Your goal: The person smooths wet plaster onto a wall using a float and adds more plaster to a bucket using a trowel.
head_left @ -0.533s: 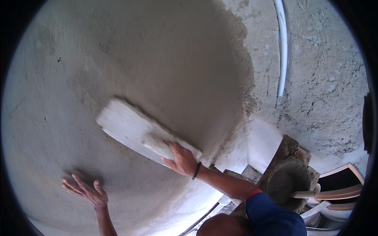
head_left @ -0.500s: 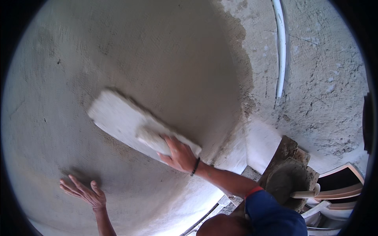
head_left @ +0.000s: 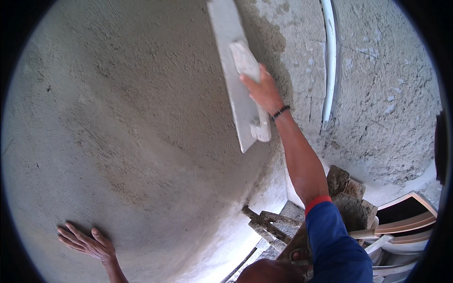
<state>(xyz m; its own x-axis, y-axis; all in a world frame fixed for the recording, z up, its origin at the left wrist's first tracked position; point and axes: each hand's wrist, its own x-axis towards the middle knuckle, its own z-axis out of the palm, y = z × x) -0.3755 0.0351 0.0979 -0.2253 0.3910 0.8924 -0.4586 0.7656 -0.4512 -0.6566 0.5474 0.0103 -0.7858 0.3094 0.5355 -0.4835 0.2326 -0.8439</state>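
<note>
My right hand (head_left: 264, 92) grips the handle of a long pale plastering float (head_left: 226, 56), which lies nearly upright against the upper middle of a grey plastered wall (head_left: 118, 141), beside the darker, damp border of the plaster. My left hand (head_left: 89, 243) rests on the wall at lower left, fingers spread and holding nothing. The plaster shows fine pitting and faint sweeping marks.
A white pipe (head_left: 330, 70) runs down the rough wall at right. Below are dirty boards (head_left: 339, 177), several mortar-caked tools or battens (head_left: 266, 226), a wooden handle (head_left: 363, 234) and stacked frames (head_left: 406, 210) with dark centres. My blue-sleeved arm partly hides this clutter.
My right hand and the float have moved up and rightward, the float turning from diagonal to nearly upright. My left hand has shifted slightly down and leftward.
</note>
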